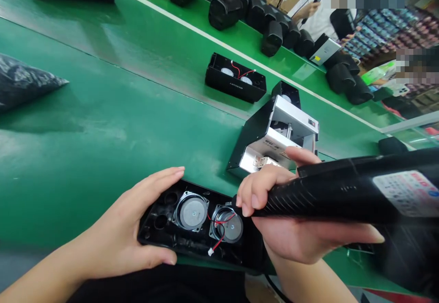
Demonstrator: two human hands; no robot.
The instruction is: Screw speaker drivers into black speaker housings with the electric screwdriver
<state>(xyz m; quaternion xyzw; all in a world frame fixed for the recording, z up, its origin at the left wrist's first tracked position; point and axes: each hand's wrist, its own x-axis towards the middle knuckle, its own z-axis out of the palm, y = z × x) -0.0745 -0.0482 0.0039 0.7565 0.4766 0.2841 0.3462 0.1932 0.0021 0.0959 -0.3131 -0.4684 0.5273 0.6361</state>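
My left hand point(125, 223) wraps round the left end of a black speaker housing point(164, 235), thumb along the near edge and fingers along the far edge. Inside it sit two round speaker drivers point(193, 213) with silver frames. A red and black wire point(219, 244) ending in a small white plug lies over the right driver. In my right hand point(291, 234) is a black electric screwdriver point(329, 191), its nose pointing left at the far corner of the right driver. My fingers hide the housing's right part, and the bit's tip cannot be made out.
Beyond my right hand stands a silver and black screw feeder point(255, 134). Another open speaker housing point(236, 81) lies farther back on the green bench point(113, 156). Black speaker shells point(224, 13) line the far side, where a person in white point(310, 8) works. A dark plastic bag point(24, 83) lies left.
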